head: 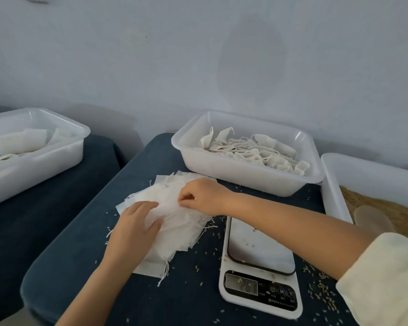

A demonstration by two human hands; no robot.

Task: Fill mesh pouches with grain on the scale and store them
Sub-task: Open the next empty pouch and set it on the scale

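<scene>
A loose pile of empty white mesh pouches (174,222) with drawstrings lies on the dark blue table, left of the white digital scale (259,262). My left hand (133,228) rests flat on the near left of the pile, fingers spread. My right hand (201,196) reaches over from the right and pinches the top pouch at the pile's far side. Nothing sits on the scale's platform except a few stray grains. Grain (386,208) fills a white tub (335,198) at the right edge, with a pale scoop (372,217) lying in it.
A white bin (245,172) holding several filled, tied pouches stands behind the scale against the wall. Another white bin (33,161) with folded white material sits on a separate surface at the left. Loose grains are scattered around the scale.
</scene>
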